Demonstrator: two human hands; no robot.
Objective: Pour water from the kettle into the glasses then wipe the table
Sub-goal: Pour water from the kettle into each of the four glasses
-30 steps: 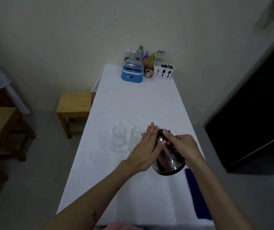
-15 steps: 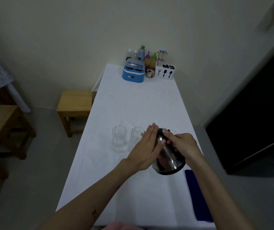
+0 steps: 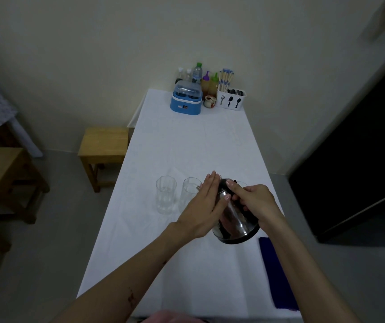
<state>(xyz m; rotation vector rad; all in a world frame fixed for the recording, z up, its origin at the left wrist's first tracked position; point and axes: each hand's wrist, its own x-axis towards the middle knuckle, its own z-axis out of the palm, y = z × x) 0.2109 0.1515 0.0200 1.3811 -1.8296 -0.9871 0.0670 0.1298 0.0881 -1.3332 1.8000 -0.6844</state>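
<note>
A shiny steel kettle [image 3: 235,222] with a black base is tilted forward above the white table [image 3: 187,141]. My right hand [image 3: 254,201] grips its handle from the right. My left hand [image 3: 206,203] lies flat against the kettle's left side, fingers straight and together. Two clear glasses stand to the left, one [image 3: 165,194] free and one [image 3: 189,190] partly behind my left hand. The rim of another glass [image 3: 242,183] shows just behind the kettle. Its spout is hidden by my hands. A dark blue cloth [image 3: 275,273] lies along the table's right edge.
At the far end stand a blue appliance [image 3: 186,101], several bottles [image 3: 197,73], a small jar [image 3: 209,101] and a white cutlery holder [image 3: 232,100]. A wooden stool [image 3: 104,145] sits left of the table, more wooden furniture [image 3: 3,173] farther left. A dark doorway [image 3: 361,159] is on the right.
Nothing has visibly moved; both hands keep the kettle tilted in the same place beside the glasses.
</note>
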